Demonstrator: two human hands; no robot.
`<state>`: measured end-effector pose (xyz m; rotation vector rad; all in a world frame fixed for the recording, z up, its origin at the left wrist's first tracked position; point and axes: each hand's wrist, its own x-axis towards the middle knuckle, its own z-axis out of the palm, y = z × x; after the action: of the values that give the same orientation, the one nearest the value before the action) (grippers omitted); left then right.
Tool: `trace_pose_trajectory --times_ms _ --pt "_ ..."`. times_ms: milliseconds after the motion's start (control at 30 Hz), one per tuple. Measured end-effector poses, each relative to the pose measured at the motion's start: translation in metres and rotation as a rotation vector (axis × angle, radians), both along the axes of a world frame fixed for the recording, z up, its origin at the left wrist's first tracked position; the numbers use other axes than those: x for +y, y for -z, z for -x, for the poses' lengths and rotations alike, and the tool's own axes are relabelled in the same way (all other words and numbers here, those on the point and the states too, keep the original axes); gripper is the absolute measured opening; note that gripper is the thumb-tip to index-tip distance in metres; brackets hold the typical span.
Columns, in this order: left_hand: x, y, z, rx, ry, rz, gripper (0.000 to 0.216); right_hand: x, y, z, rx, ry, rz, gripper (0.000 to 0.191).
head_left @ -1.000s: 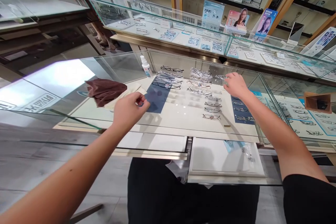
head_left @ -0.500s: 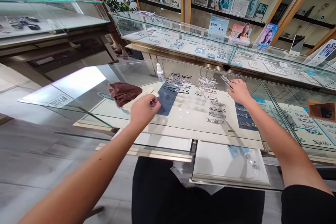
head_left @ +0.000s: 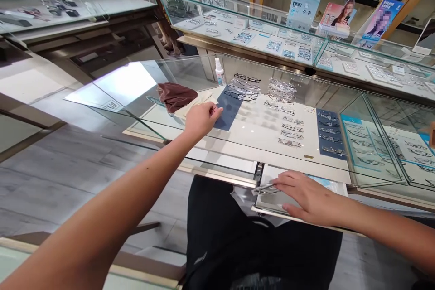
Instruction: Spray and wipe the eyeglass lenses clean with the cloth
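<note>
My left hand (head_left: pixel 201 118) reaches over the glass display case (head_left: pixel 142 99), its fingers pinched together next to a beige cloth (head_left: pixel 197 102) and a brown cloth (head_left: pixel 176 95); what they pinch is too small to name. My right hand (head_left: pixel 307 195) is low by the pulled-out drawer tray (head_left: pixel 335 187) and holds a pair of clear-framed glasses (head_left: pixel 265 188) at the tray's left edge. Rows of glasses (head_left: pixel 288 129) lie on the white display surface inside the case, beside a dark blue mat (head_left: pixel 231 108).
A small white spray bottle (head_left: pixel 219 71) stands at the back of the case. More glass counters with glasses (head_left: pixel 272 45) and advertising cards (head_left: pixel 302 9) stand behind. Another glass case (head_left: pixel 50 4) is at the far left. Grey floor lies to the left.
My right hand has come back from the glasses rows at the far side of the case down to the drawer tray, carrying a pair of glasses. The view has shifted left and downward.
</note>
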<state>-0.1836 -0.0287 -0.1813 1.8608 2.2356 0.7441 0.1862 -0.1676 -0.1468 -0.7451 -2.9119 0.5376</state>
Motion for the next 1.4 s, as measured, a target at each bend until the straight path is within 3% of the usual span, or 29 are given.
trace_pose_trajectory --times_ms 167,333,500,800,933,1033,1200,1400 --pt "0.000 -0.002 0.000 0.044 0.005 0.030 0.040 0.048 0.087 -0.019 -0.135 0.211 -0.134 0.046" --pt "-0.002 0.001 0.004 0.048 -0.017 0.012 0.045 0.115 0.125 -0.035 -0.168 0.505 -0.282 0.052" --pt "-0.008 -0.001 0.005 0.037 -0.056 0.015 0.046 0.168 0.143 -0.038 -0.178 0.763 -0.356 0.057" --pt "-0.024 -0.007 0.005 0.049 -0.150 -0.079 0.060 0.256 0.168 -0.028 -0.171 0.903 -0.320 0.062" --pt "-0.027 -0.008 0.007 0.069 -0.116 -0.148 0.035 0.287 0.176 -0.025 -0.159 0.915 -0.277 0.061" --pt "-0.030 -0.007 0.009 0.095 -0.061 -0.202 0.015 0.298 0.181 -0.023 -0.147 0.910 -0.255 0.060" --pt "-0.033 -0.006 0.010 0.071 -0.118 -0.156 0.013 0.298 0.185 -0.017 -0.143 0.894 -0.227 0.054" --pt "-0.030 -0.006 0.009 0.027 -0.147 -0.136 0.011 0.283 0.165 -0.008 -0.128 0.896 -0.246 0.043"
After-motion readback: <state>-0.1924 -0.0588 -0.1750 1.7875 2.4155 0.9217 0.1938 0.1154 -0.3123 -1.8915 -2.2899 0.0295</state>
